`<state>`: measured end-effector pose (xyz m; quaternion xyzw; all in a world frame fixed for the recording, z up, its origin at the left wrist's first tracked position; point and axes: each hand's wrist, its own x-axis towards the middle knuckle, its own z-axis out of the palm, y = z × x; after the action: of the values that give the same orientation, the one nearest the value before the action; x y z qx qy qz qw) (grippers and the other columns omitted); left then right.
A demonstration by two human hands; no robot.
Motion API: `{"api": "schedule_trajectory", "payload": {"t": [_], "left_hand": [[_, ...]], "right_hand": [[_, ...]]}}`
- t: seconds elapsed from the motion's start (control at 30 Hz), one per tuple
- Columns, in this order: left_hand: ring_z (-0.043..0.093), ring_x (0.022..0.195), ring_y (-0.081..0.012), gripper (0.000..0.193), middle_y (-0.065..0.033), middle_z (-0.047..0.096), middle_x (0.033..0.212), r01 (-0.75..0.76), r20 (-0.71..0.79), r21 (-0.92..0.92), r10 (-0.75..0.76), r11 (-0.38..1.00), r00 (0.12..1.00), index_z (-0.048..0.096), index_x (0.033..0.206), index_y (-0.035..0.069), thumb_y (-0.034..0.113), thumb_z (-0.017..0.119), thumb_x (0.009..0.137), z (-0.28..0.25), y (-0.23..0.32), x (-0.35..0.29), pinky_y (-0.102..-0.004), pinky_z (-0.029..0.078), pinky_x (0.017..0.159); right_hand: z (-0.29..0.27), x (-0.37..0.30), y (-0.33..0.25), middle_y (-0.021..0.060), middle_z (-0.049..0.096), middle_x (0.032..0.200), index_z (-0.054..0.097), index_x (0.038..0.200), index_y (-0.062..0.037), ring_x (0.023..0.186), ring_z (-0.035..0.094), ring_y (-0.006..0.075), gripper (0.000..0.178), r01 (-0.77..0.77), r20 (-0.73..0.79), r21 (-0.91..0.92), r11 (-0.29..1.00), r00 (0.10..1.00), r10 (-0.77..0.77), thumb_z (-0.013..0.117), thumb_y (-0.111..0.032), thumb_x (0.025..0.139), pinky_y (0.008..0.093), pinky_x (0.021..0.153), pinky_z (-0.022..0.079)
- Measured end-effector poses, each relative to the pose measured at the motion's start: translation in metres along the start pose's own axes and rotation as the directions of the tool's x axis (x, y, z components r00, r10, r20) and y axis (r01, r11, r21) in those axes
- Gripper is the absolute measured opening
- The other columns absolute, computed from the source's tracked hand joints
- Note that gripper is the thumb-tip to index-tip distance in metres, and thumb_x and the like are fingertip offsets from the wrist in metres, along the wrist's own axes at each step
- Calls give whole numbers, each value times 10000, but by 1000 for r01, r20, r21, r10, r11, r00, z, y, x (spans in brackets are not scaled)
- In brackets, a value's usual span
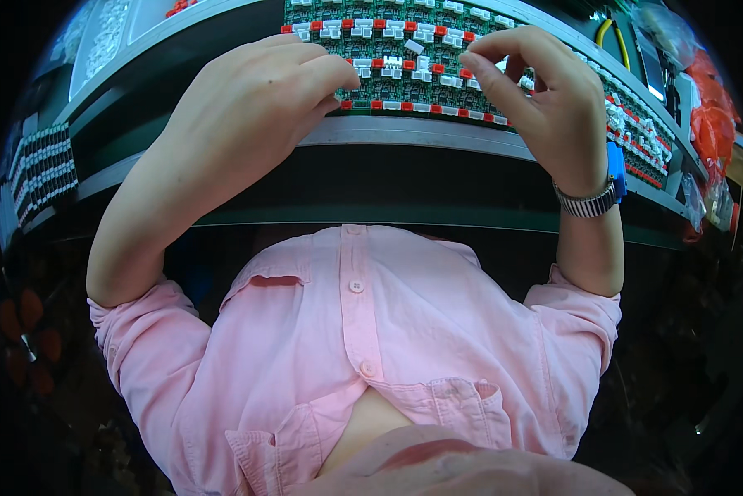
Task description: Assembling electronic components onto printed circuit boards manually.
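Observation:
Rows of green circuit boards [395, 89] with white and red connectors lie in a metal-edged frame at the far side. My left hand [276, 91] is over the left part of these rows, its fingers curled together at a red and white connector row; what they may hold is hidden. Over the right part, my right hand [545, 87] has thumb and forefinger tips close together near the boards, and any small piece between them cannot be made out. Between the two hands, a small white connector [414, 47] sits askew on the boards.
A metal rail [413, 132] runs along the near edge. White trays with small white parts [105, 37] stand far left, above a stack of boards [45, 169]. At right are yellow-handled pliers [622, 45], a red plastic bag [710, 107] and more boards with white connectors [636, 136].

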<state>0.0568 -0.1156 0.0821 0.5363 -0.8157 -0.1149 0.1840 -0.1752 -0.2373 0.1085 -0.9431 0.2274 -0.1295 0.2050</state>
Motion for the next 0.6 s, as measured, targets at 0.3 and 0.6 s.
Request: {"api": "schedule_trajectory", "payload": {"t": [0.3, 0.6], "left_hand": [[589, 756, -199, 141, -39, 641, 856, -50, -3, 32, 50, 998, 999, 614, 877, 63, 24, 713, 784, -3, -5, -6, -298, 483, 684], [585, 762, -201, 140, -39, 636, 844, -39, 3, -70, 39, 997, 999, 615, 829, 49, -8, 723, 760, 0, -7, -9, -299, 489, 694]], "right_hand": [[12, -10, 2, 64, 706, 941, 688, 1034, -37, 756, 638, 139, 171, -16, -184, 195, 981, 982, 52, 713, -89, 872, 221, 641, 521], [13, -15, 5, 80, 703, 1011, 657, 1104, -26, 845, 668, 165, 217, -10, -133, 272, 962, 990, 48, 673, -31, 888, 236, 735, 558]]}}
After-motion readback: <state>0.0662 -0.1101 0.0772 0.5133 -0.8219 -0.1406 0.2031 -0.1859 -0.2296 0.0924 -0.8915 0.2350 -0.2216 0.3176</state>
